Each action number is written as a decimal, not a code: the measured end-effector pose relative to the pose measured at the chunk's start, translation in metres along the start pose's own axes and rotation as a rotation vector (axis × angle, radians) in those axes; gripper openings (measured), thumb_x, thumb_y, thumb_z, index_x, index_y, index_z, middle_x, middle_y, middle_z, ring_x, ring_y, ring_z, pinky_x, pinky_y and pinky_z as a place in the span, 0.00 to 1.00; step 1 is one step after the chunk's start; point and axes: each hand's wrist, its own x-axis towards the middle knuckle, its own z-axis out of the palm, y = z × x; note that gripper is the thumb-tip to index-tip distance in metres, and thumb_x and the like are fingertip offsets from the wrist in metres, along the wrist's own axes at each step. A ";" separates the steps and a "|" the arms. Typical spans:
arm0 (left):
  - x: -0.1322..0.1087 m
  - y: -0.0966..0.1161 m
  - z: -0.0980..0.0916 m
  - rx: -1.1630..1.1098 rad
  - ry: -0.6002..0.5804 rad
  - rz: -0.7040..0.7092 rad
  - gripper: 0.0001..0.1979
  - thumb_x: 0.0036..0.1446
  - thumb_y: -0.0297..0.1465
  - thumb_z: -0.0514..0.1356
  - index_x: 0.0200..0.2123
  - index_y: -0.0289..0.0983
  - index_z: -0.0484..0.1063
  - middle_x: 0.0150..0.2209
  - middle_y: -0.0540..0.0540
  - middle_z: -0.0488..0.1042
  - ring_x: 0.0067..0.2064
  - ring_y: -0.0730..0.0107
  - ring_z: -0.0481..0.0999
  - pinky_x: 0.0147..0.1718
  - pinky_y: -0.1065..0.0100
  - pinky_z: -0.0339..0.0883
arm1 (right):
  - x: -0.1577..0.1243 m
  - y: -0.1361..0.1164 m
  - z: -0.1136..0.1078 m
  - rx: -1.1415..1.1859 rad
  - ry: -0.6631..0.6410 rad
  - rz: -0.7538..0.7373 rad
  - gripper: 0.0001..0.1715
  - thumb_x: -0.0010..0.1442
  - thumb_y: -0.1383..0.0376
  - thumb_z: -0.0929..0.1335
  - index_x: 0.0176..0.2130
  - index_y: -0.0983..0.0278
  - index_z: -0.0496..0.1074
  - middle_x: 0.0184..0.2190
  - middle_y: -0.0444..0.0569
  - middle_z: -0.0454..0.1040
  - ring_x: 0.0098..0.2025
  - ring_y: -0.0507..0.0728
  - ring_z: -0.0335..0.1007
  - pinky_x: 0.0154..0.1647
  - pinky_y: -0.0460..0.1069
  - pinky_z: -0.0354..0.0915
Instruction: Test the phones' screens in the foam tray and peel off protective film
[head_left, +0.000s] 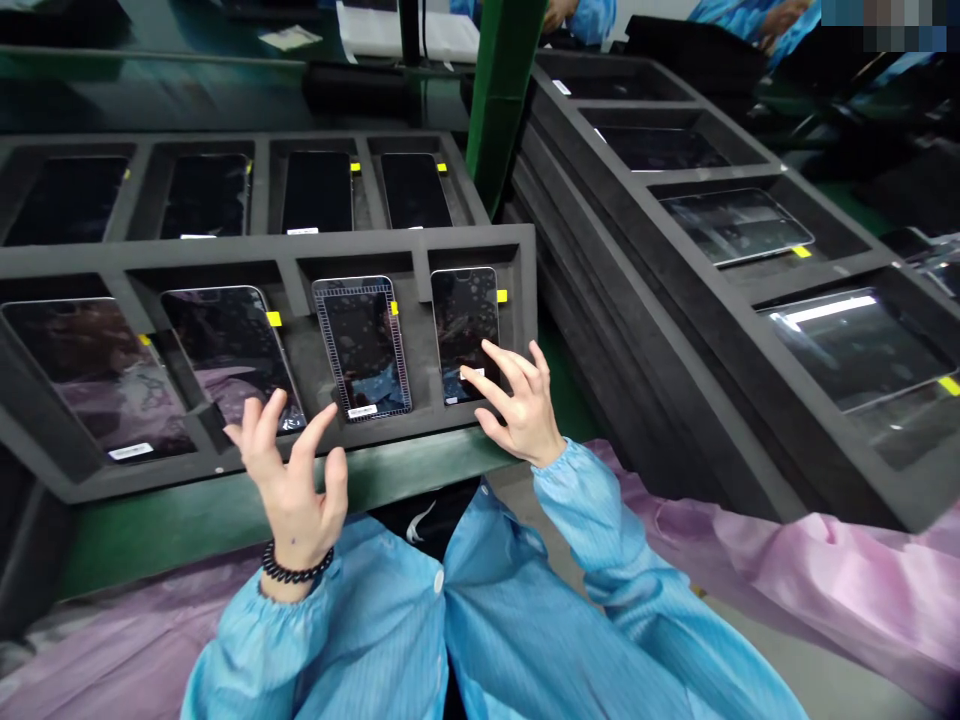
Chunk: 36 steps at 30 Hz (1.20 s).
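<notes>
A dark grey foam tray [480,245] lies in front of me with phone screens in its slots. My left hand [292,480], with a black band at the wrist, hovers open over the tray's front edge, fingers spread, holding nothing. My right hand [517,400] is open too, its fingertips reaching to the lower part of the rightmost screen [463,320]. Beside that screen lies one with a dotted border film [364,345]. Two larger dark screens [232,350] fill the left slots. Small yellow tabs mark the slots.
A second foam tray [255,140] behind holds several more screens. A stack of foam trays [675,300] with glossy screens runs along the right. A green post [502,90] stands between them. Pink sleeves [787,570] lie at right; people in blue coats work at the far back.
</notes>
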 end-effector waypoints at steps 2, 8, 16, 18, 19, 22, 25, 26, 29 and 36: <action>-0.004 -0.002 0.002 -0.012 -0.011 -0.015 0.33 0.65 0.27 0.56 0.70 0.55 0.55 0.75 0.53 0.43 0.76 0.47 0.41 0.73 0.38 0.32 | -0.002 -0.002 0.000 0.023 0.030 -0.035 0.22 0.68 0.59 0.64 0.58 0.58 0.74 0.65 0.53 0.68 0.63 0.63 0.64 0.73 0.66 0.45; -0.010 -0.007 0.007 -0.022 -0.016 -0.033 0.32 0.65 0.27 0.55 0.70 0.54 0.55 0.75 0.52 0.42 0.75 0.45 0.42 0.73 0.38 0.33 | -0.006 -0.003 0.000 0.073 0.006 -0.178 0.20 0.69 0.59 0.62 0.52 0.58 0.78 0.61 0.52 0.72 0.60 0.60 0.67 0.73 0.65 0.46; 0.033 -0.008 -0.010 -0.040 0.053 0.074 0.28 0.66 0.29 0.54 0.67 0.52 0.61 0.74 0.52 0.48 0.75 0.47 0.45 0.73 0.38 0.33 | 0.016 0.010 -0.010 0.141 0.168 0.125 0.24 0.70 0.59 0.58 0.57 0.59 0.75 0.61 0.51 0.71 0.62 0.62 0.66 0.70 0.63 0.57; 0.059 -0.009 -0.012 -0.026 0.108 0.128 0.25 0.66 0.30 0.54 0.65 0.48 0.65 0.74 0.49 0.51 0.75 0.46 0.46 0.73 0.37 0.34 | 0.032 0.014 -0.009 0.135 0.215 0.172 0.24 0.71 0.60 0.57 0.57 0.60 0.74 0.61 0.52 0.71 0.63 0.62 0.65 0.70 0.63 0.56; 0.073 -0.010 -0.012 -0.013 0.120 0.147 0.24 0.66 0.31 0.53 0.64 0.45 0.66 0.73 0.47 0.51 0.75 0.46 0.47 0.73 0.37 0.34 | 0.040 0.015 -0.008 0.111 0.237 0.192 0.24 0.71 0.60 0.57 0.56 0.60 0.75 0.61 0.52 0.70 0.63 0.62 0.64 0.71 0.63 0.55; 0.114 -0.017 -0.003 0.007 0.131 0.158 0.23 0.67 0.35 0.51 0.62 0.36 0.68 0.73 0.41 0.54 0.75 0.47 0.46 0.73 0.38 0.31 | 0.064 0.017 -0.003 0.005 0.259 0.222 0.24 0.72 0.61 0.56 0.52 0.60 0.78 0.63 0.53 0.68 0.66 0.62 0.61 0.72 0.64 0.51; 0.141 -0.026 0.009 0.030 0.069 0.076 0.29 0.68 0.41 0.44 0.66 0.33 0.63 0.73 0.40 0.51 0.76 0.52 0.42 0.73 0.42 0.23 | 0.079 0.014 0.004 -0.081 0.196 0.195 0.22 0.73 0.60 0.58 0.55 0.58 0.77 0.67 0.53 0.63 0.68 0.63 0.57 0.73 0.66 0.46; 0.146 -0.029 0.012 0.034 0.058 0.051 0.30 0.68 0.42 0.43 0.67 0.33 0.61 0.74 0.41 0.51 0.76 0.53 0.42 0.73 0.43 0.22 | 0.083 0.013 0.006 -0.098 0.170 0.176 0.22 0.73 0.59 0.59 0.56 0.57 0.75 0.68 0.53 0.61 0.68 0.63 0.56 0.73 0.67 0.45; 0.149 -0.035 0.017 0.025 0.075 0.024 0.31 0.68 0.43 0.41 0.68 0.36 0.59 0.72 0.42 0.55 0.75 0.55 0.48 0.73 0.44 0.20 | 0.090 0.008 0.010 -0.119 0.125 0.101 0.21 0.72 0.58 0.60 0.59 0.57 0.73 0.69 0.54 0.60 0.69 0.62 0.56 0.74 0.68 0.42; 0.137 -0.029 0.018 0.045 0.191 0.175 0.27 0.70 0.40 0.44 0.66 0.39 0.64 0.71 0.39 0.57 0.73 0.49 0.53 0.72 0.37 0.26 | 0.097 0.005 0.008 -0.129 0.055 0.082 0.20 0.72 0.57 0.62 0.57 0.58 0.74 0.70 0.52 0.59 0.70 0.63 0.55 0.74 0.69 0.40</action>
